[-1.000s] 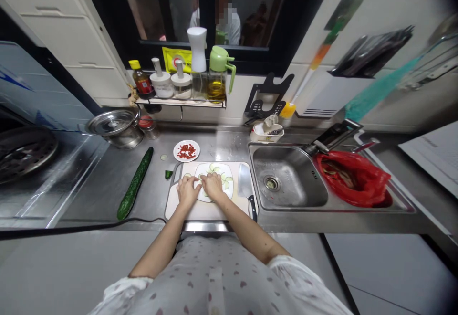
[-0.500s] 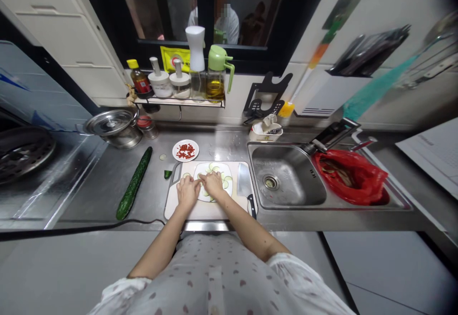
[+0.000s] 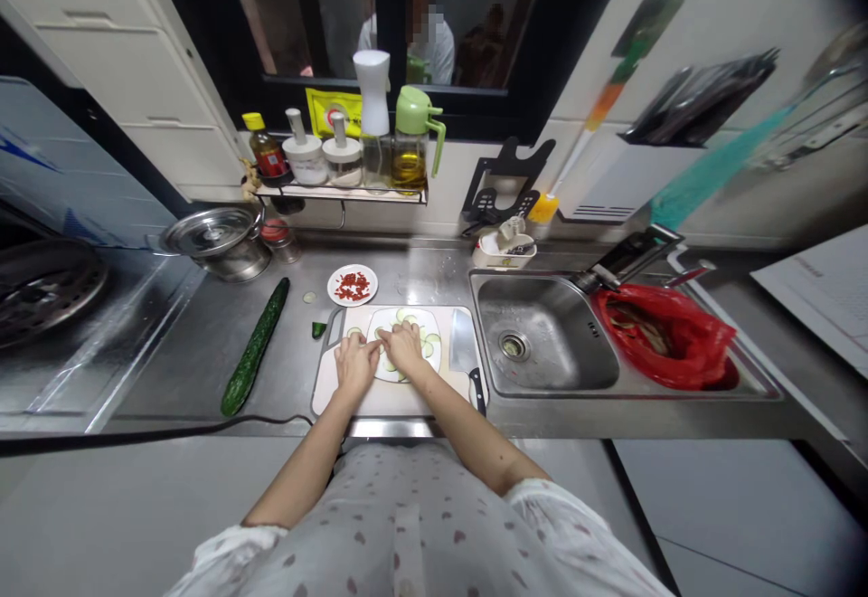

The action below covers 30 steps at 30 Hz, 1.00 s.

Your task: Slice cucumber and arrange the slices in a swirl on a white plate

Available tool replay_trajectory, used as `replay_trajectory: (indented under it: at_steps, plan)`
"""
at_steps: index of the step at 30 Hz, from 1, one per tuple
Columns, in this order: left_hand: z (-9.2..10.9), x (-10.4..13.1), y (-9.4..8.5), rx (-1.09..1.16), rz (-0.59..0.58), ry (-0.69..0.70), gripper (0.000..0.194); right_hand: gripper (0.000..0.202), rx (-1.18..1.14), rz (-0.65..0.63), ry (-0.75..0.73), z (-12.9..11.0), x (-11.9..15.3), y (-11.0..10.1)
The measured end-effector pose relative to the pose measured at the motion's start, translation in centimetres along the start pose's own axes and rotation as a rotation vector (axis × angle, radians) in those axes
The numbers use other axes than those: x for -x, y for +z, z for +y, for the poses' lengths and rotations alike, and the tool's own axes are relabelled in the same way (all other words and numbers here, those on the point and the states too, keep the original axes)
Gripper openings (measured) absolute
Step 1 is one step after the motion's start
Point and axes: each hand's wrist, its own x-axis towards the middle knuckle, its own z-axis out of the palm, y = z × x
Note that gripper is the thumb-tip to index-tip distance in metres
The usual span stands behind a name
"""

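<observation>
A white plate (image 3: 410,374) rests on the cutting board (image 3: 331,389), with several pale cucumber slices (image 3: 431,345) arranged around it. My right hand (image 3: 403,346) reaches over the plate, its fingers pinched at a slice near the left rim. Beside it, my left hand (image 3: 355,364) is at the plate's left edge, with thumb and forefinger closed at the same slice; the fingers partly hide it. Another slice shows just above my left knuckles. A kitchen knife (image 3: 463,344) with a black handle lies on the board's right side.
Left of the board lie a whole cucumber (image 3: 256,348) and a cut cucumber end (image 3: 318,330). Behind it stands a small plate of chopped red pieces (image 3: 353,286). The sink (image 3: 556,344) and a red plastic bag (image 3: 668,344) are on the right; a steel pot (image 3: 234,253) stands back left.
Both hands stay at the left side of the plate with almost no visible movement. The view has shifted very slightly.
</observation>
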Motion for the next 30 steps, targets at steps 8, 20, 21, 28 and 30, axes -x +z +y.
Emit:
replay_trajectory:
  at_steps: [8,20,21,28,30]
  plan:
    - [0.39,0.04,-0.23,0.015,-0.005,-0.016,0.027,0.028,-0.002,0.031,0.004,-0.01,0.07,0.02]
    - [0.55,0.12,-0.22,0.023,-0.023,-0.031,0.028,0.027,0.015,0.046,-0.006,0.17,0.25,0.12]
    - [0.54,0.1,-0.15,0.024,-0.02,-0.032,0.028,0.027,0.018,0.041,-0.004,0.17,0.26,0.13]
    - [0.49,0.04,0.17,0.028,-0.007,-0.036,0.027,0.028,0.029,0.058,-0.007,0.21,0.39,0.3]
    - [0.51,0.05,0.19,0.026,-0.007,-0.028,0.027,0.028,0.033,0.063,-0.011,0.21,0.4,0.3]
